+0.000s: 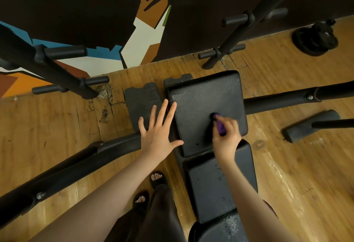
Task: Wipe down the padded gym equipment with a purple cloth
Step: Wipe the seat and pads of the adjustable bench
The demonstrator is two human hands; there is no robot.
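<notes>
While the head camera looks straight down, I record a black padded bench (206, 98) running from the near edge toward the far wall, made up of separate cushions. The far cushion is the widest; a narrower cushion (210, 184) sits just near of it, and both carry scattered droplets or specks.

The right hand (227, 136) rests over the near right part of the far cushion. Its fingers (229, 124) are curled around a purple object that I take to be the purple cloth (220, 126), bunched tight; motion blur prevents me from confirming its texture. The far tip of that item touches the cushion surface near the middle of the pad.

The left hand (159, 130) lies flat with fingers straight and spread, holding nothing. The thumb and the tips of two fingers reach onto the left edge of the far cushion; the other fingers overlie a dark foot plate (138, 99) on the floor just left of the bench.

The wooden floor (57, 126) shows cracked and chipped boards at the far left. Black frame tubes (76, 165) extend left and right from the bench. Two slanted uprights with pegs (237, 30) stand at far left and far right. Weight plates (316, 38) lie on the floor at far right, against a dark wall with a coloured mural (141, 40). Sandalled feet (156, 178) stand left of the near cushion.
</notes>
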